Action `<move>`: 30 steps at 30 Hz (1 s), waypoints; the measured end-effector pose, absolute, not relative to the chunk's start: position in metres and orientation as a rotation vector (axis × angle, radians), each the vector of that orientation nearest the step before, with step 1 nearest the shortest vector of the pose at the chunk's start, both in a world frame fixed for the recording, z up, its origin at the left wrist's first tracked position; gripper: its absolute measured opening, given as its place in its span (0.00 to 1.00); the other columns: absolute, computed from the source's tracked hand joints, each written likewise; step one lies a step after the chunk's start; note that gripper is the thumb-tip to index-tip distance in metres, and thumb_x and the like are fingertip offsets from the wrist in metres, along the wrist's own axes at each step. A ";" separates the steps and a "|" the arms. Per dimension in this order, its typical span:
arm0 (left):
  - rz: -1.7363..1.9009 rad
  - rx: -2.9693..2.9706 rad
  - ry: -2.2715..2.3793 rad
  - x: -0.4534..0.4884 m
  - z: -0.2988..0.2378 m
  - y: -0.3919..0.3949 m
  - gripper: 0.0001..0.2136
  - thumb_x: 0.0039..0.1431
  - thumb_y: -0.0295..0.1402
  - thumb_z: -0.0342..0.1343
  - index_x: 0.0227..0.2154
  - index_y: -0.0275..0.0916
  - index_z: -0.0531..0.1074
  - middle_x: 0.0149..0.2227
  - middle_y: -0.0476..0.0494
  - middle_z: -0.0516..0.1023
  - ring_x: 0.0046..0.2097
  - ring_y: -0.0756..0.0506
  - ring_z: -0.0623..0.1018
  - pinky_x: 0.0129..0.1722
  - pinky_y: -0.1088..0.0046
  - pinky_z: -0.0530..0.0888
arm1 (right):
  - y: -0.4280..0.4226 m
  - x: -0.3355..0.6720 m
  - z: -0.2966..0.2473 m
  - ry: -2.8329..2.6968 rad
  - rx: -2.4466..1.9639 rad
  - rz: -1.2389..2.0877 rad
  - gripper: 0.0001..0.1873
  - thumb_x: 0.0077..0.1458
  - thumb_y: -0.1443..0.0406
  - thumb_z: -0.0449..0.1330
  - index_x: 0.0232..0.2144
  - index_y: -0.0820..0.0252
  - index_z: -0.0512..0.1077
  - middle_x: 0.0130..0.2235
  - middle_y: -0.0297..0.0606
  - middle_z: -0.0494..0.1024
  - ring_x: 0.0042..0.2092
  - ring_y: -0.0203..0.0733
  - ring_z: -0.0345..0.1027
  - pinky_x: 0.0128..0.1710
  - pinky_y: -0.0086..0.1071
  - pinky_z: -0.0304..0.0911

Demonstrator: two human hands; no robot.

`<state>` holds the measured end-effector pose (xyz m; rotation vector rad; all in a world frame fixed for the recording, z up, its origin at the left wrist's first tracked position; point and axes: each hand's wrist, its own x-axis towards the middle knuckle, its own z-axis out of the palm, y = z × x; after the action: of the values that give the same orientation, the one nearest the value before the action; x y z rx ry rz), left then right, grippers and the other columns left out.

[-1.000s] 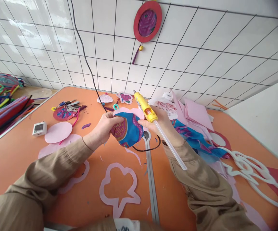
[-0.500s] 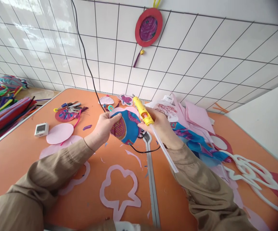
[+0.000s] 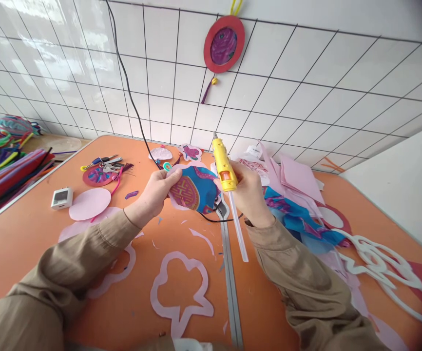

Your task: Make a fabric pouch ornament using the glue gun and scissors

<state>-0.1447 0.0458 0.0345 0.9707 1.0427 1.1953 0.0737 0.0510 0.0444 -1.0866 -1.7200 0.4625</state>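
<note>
Between thumb and fingers, my left hand pinches the left edge of a patterned fabric piece, blue with a magenta and gold motif. Pink backing shows along its left and top rim. My right hand is closed round a yellow hot glue gun, its nozzle pointing up and away from me. A clear glue stick sticks out of the gun's rear end. Fingertips of that hand also meet the right edge of the fabric piece. The right hand's lower fingers are partly hidden behind the gun.
On the orange table lie a pink cut-out frame, a pink oval, a small white box and keys. Blue fabric and pink sheets are heaped right. A black cord runs down the tiled wall.
The glue gun has swung more upright and slightly right, its nozzle now clear of the fabric piece. The fabric piece has turned a little in my hands, showing more pink rim at left.
</note>
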 end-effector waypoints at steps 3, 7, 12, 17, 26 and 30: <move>1.208 0.956 1.050 -0.146 0.034 0.047 0.23 0.49 0.52 0.71 0.29 0.34 0.77 0.26 0.43 0.78 0.26 0.49 0.76 0.25 0.75 0.70 | 0.051 0.073 0.043 -1.711 -1.095 0.445 0.14 0.50 0.62 0.63 0.41 0.58 0.79 0.34 0.36 0.81 0.34 0.42 0.70 0.35 0.37 0.65; 1.205 0.963 1.078 -0.145 0.036 0.047 0.21 0.49 0.48 0.72 0.27 0.33 0.75 0.25 0.45 0.76 0.25 0.51 0.74 0.24 0.77 0.68 | 0.052 0.074 0.044 -1.687 -1.078 0.432 0.13 0.52 0.61 0.64 0.41 0.57 0.79 0.34 0.37 0.81 0.34 0.43 0.70 0.35 0.37 0.67; 1.192 0.992 1.091 -0.146 0.038 0.051 0.20 0.48 0.47 0.71 0.22 0.34 0.73 0.23 0.45 0.74 0.22 0.52 0.72 0.22 0.76 0.68 | 0.051 0.077 0.048 -1.676 -1.091 0.356 0.12 0.54 0.59 0.64 0.41 0.53 0.79 0.33 0.37 0.81 0.33 0.45 0.70 0.35 0.40 0.68; 1.157 1.016 1.119 -0.148 0.035 0.055 0.20 0.47 0.48 0.70 0.26 0.34 0.75 0.24 0.44 0.76 0.23 0.49 0.74 0.23 0.73 0.72 | 0.049 0.078 0.049 -1.696 -1.104 0.241 0.12 0.53 0.61 0.64 0.42 0.50 0.79 0.31 0.35 0.80 0.30 0.44 0.68 0.33 0.40 0.65; 1.143 1.160 1.153 -0.158 0.036 0.063 0.16 0.49 0.42 0.72 0.24 0.35 0.75 0.22 0.46 0.74 0.26 0.48 0.73 0.25 0.73 0.69 | 0.042 0.084 0.058 -1.820 -1.048 0.381 0.12 0.52 0.60 0.68 0.41 0.52 0.80 0.31 0.36 0.79 0.33 0.45 0.69 0.34 0.40 0.66; 1.165 1.301 1.141 -0.160 0.035 0.066 0.13 0.49 0.37 0.72 0.20 0.37 0.75 0.20 0.47 0.72 0.25 0.48 0.71 0.24 0.74 0.64 | 0.034 0.082 0.060 -1.933 -0.927 0.738 0.09 0.50 0.61 0.70 0.35 0.54 0.80 0.30 0.34 0.77 0.32 0.42 0.69 0.29 0.34 0.64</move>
<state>-0.1600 0.0655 0.0349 1.3010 1.1413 1.1651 0.0823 0.0345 0.0605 -0.9273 -1.9332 0.7381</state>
